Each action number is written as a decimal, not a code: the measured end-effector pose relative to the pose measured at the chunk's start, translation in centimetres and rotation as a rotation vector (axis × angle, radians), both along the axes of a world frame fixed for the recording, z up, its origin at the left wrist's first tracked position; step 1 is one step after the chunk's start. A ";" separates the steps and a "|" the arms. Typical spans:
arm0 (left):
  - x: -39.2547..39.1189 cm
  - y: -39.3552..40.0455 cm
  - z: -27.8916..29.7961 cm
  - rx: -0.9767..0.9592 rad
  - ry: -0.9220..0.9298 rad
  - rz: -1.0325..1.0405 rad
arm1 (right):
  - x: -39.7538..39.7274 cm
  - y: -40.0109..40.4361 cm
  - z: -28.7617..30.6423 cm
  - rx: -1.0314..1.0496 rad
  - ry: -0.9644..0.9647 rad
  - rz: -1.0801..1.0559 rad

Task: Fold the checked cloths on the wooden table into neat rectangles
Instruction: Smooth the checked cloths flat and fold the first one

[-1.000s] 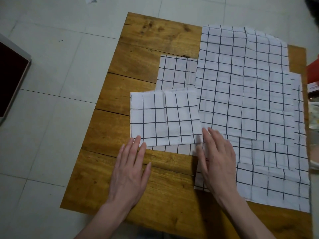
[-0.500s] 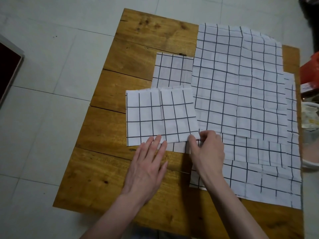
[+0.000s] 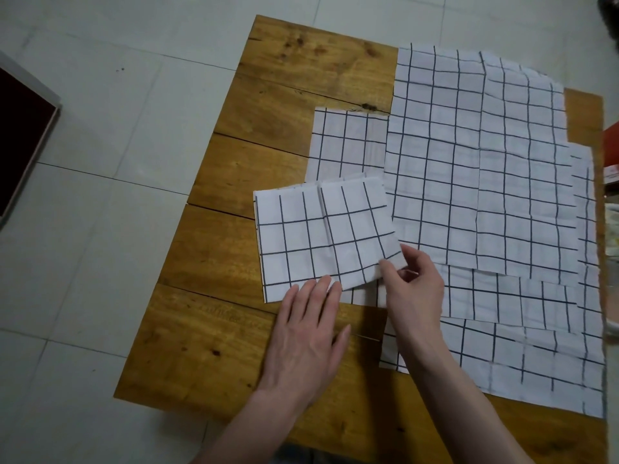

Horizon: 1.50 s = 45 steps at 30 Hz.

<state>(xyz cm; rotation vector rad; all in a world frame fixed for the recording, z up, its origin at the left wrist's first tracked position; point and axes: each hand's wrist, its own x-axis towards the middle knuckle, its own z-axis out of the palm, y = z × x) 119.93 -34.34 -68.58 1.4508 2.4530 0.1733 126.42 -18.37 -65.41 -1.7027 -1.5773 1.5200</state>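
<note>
A small folded white cloth with black checks [image 3: 321, 239] lies in the middle of the wooden table [image 3: 234, 169]. My right hand [image 3: 412, 286] pinches its near right corner, which is lifted slightly off the table. My left hand [image 3: 310, 333] lies flat, fingertips pressing the cloth's near edge. A large unfolded checked cloth [image 3: 475, 162] is spread over the table's right half. Another checked cloth [image 3: 345, 142] shows from under it at the left. More checked cloths [image 3: 536, 360] stick out from below at the near right.
The table stands on a pale tiled floor [image 3: 100, 128]. A dark panel with a light frame [image 3: 20, 142] lies on the floor at far left. Red and pale objects [image 3: 611, 169] sit past the table's right edge. Bare wood shows along the table's left and near sides.
My right hand went from lying flat to pinching the folded cloth's near right corner and lifting it. My left hand slid right along the near edge. The cloth has turned slightly.
</note>
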 end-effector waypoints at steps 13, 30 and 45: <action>-1.1 2.4 0.1 0.008 0.017 0.096 | 0.0 -0.8 2.3 0.040 0.175 -0.012; -5.0 -4.3 0.3 0.164 -0.088 0.362 | -3.5 -8.6 -0.3 0.634 0.107 0.629; -4.1 -5.8 -0.1 0.192 -0.080 0.216 | -3.5 -7.2 -0.4 0.398 -0.025 0.821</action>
